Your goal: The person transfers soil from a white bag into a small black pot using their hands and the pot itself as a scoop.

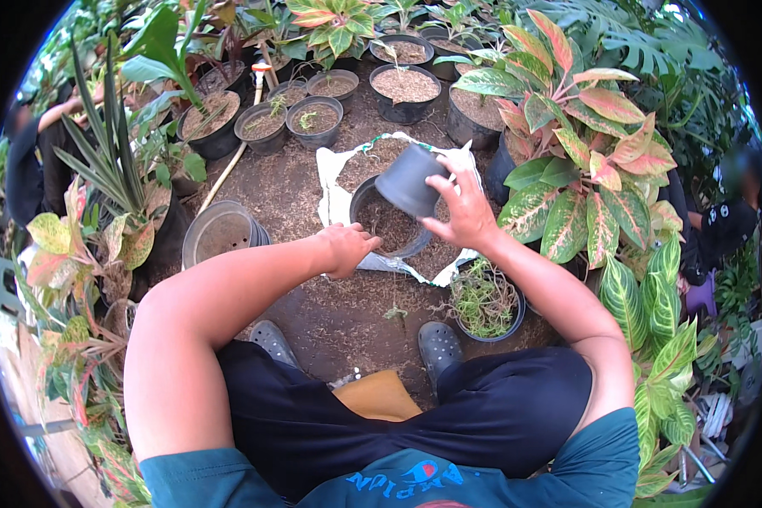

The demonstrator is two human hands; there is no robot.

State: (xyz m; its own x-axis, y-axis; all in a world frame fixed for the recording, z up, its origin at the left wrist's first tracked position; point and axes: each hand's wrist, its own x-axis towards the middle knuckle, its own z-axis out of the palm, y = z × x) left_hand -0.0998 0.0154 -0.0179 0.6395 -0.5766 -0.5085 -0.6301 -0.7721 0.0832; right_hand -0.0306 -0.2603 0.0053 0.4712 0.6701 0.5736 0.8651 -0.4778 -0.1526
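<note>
Right hand (466, 206) holding 1 tilted black plastic pot (406, 180) over the wider round black pot (415, 245), amid the crumpled white sack (336, 188); left hand (350, 251) at the sack's near-left corner, grip unclear!

Two hands (353, 248), two clogs (440, 349), one white sack (337, 201).
Also counted: one tilted black pot (405, 180), one upright soil-filled pot (412, 248), one stack of dark pots (258, 231), one pot of trailing greenery (493, 337), two small seedling pots (320, 137) side by side, one pale pole (225, 173), one yellow-brown pad (379, 398), and two other people (27, 173) at the edges.
</note>
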